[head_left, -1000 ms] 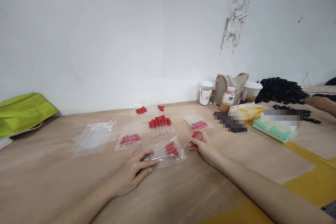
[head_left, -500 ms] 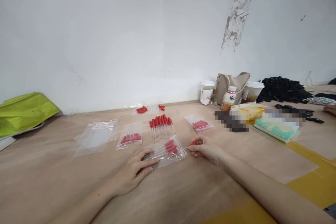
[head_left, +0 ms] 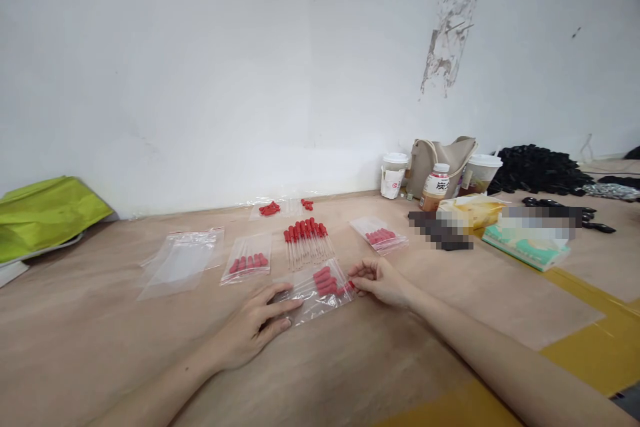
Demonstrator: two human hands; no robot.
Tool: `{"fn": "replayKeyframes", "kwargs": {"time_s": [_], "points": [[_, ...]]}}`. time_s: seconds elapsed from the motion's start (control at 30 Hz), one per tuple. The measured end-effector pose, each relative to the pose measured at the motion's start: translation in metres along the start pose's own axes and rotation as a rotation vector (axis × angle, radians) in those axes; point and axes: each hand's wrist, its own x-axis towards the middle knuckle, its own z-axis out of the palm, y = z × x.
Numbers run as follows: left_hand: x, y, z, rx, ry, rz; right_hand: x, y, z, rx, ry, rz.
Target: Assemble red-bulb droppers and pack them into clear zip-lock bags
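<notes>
A clear zip bag (head_left: 310, 310) lies in front of me with several red-bulbed glass droppers (head_left: 326, 280) inside. My left hand (head_left: 257, 320) rests at the bag's left edge, fingers spread and their tips on the plastic. At the bag's right end, my right hand (head_left: 377, 281) pinches the red bulb of another dropper (head_left: 345, 289), whose front part is inside the bag. Just behind lies a row of loose droppers (head_left: 306, 233), bulbs pointing away from me. Filled bags sit on the left (head_left: 249, 262) and the right (head_left: 381, 237).
Flat clear bags (head_left: 185, 260) lie to the left. Against the wall are red bulbs on plastic (head_left: 270, 208). Farther right stand a paper cup (head_left: 394, 177), a drink bottle (head_left: 436, 188), a bag (head_left: 417, 170) and tissue packs (head_left: 525, 248). A green bag (head_left: 50, 217) sits far left.
My right hand has moved left, sliding the dropper it holds into the bag's right end. My left hand has stayed in place on the bag.
</notes>
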Motion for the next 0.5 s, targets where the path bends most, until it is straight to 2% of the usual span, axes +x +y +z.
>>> {"fn": "replayKeyframes", "kwargs": {"time_s": [0.13,0.23,0.33,0.5], "points": [[0.000,-0.001,0.000,0.014,0.004,0.016,-0.005,-0.009,0.004,-0.100,0.002,0.010],[0.001,-0.001,0.000,0.024,0.005,0.021,-0.005,-0.010,0.011,-0.191,0.053,0.033],[0.001,-0.001,-0.001,0.029,0.004,0.024,-0.001,-0.008,0.017,-0.184,0.096,0.070],[0.001,0.000,-0.001,0.024,0.020,0.034,0.001,-0.011,0.020,-0.103,0.031,0.118]]}}
